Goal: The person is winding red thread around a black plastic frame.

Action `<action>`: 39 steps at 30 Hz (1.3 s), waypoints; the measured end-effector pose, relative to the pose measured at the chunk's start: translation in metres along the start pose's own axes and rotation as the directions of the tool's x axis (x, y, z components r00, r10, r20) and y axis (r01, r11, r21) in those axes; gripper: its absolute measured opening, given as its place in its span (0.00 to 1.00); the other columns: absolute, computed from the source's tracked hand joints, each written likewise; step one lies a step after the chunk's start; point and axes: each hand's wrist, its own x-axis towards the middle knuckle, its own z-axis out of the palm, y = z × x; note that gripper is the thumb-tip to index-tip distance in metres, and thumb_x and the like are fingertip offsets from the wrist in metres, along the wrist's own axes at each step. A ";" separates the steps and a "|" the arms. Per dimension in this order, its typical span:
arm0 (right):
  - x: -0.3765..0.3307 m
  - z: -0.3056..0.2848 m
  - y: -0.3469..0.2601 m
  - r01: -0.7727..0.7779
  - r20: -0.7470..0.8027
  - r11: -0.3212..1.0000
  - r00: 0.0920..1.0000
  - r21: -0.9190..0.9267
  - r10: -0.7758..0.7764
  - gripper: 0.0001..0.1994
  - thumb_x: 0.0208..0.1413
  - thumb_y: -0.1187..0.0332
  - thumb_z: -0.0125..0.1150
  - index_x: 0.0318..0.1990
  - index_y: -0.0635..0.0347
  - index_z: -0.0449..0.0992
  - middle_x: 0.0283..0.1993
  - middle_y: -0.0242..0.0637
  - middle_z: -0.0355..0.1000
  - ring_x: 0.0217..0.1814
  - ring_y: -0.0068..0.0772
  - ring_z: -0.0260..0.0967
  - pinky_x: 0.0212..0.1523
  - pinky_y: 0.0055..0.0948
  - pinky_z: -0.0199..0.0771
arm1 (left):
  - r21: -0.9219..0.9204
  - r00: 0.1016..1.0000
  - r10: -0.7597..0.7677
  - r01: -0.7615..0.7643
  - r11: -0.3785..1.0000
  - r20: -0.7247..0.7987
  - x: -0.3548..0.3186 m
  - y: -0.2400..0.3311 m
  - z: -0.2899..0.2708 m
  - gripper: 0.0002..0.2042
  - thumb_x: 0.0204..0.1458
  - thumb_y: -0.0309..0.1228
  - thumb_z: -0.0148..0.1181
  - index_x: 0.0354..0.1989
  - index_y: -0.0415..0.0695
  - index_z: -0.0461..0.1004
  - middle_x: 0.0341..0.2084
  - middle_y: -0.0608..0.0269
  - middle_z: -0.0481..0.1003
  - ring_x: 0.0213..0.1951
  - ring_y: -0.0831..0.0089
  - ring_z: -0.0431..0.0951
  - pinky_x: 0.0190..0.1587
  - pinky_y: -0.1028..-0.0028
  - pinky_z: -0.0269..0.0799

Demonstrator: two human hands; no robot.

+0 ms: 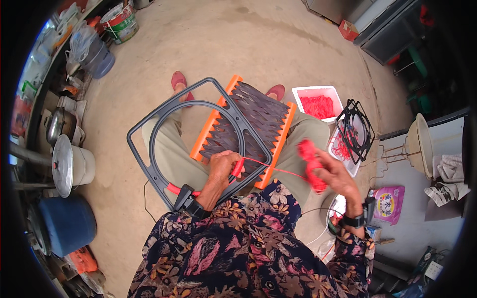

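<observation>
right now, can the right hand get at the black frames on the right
Probably yes: the black frames look near the right hand, with nothing visible blocking the way, but its red cord bundle may need setting down first.

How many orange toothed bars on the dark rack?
2. The left orange bar runs along the dark rack's left edge, partly hidden behind the gray frame in the left hand; the right orange bar runs along its right edge.

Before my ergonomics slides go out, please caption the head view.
Left hand grips a dark frame partly wrapped in red; a strand runs to the red cord bundle in the right hand.
</observation>
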 end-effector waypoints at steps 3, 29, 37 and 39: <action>0.033 0.053 -0.017 0.069 0.083 0.988 0.993 0.140 -0.081 0.18 0.54 0.71 0.58 0.52 0.63 0.68 0.42 0.34 0.72 0.40 0.25 0.68 0.41 0.25 0.70 | 0.028 0.999 0.040 -0.041 0.999 0.036 -0.002 -0.003 -0.001 0.04 0.49 0.22 0.55 0.28 0.33 0.72 0.16 0.55 0.73 0.16 0.72 0.73 0.15 0.77 0.68; 0.115 0.143 -0.039 0.385 -0.028 0.814 0.898 -0.436 -0.440 0.14 0.49 0.74 0.57 0.45 0.66 0.72 0.35 0.51 0.73 0.38 0.52 0.72 0.38 0.41 0.71 | 0.121 0.992 -0.076 0.064 0.991 0.105 -0.001 -0.013 0.000 0.11 0.52 0.28 0.58 0.21 0.35 0.73 0.12 0.57 0.71 0.10 0.73 0.68 0.12 0.75 0.60; 0.123 0.132 -0.025 0.271 -0.202 0.935 0.926 -0.229 -0.318 0.06 0.50 0.72 0.60 0.34 0.64 0.73 0.26 0.46 0.72 0.26 0.44 0.71 0.29 0.36 0.69 | 0.040 0.991 -0.107 0.105 0.994 0.075 -0.001 -0.005 0.001 0.09 0.52 0.28 0.60 0.25 0.33 0.74 0.14 0.55 0.73 0.10 0.71 0.68 0.13 0.74 0.62; 0.119 0.134 -0.026 0.260 -0.206 0.935 0.928 -0.241 -0.311 0.06 0.50 0.71 0.60 0.32 0.65 0.73 0.26 0.46 0.72 0.27 0.43 0.71 0.29 0.37 0.69 | 0.089 0.996 -0.056 0.050 0.995 0.066 0.000 -0.014 0.000 0.09 0.52 0.27 0.60 0.24 0.33 0.75 0.13 0.56 0.72 0.10 0.72 0.67 0.12 0.75 0.61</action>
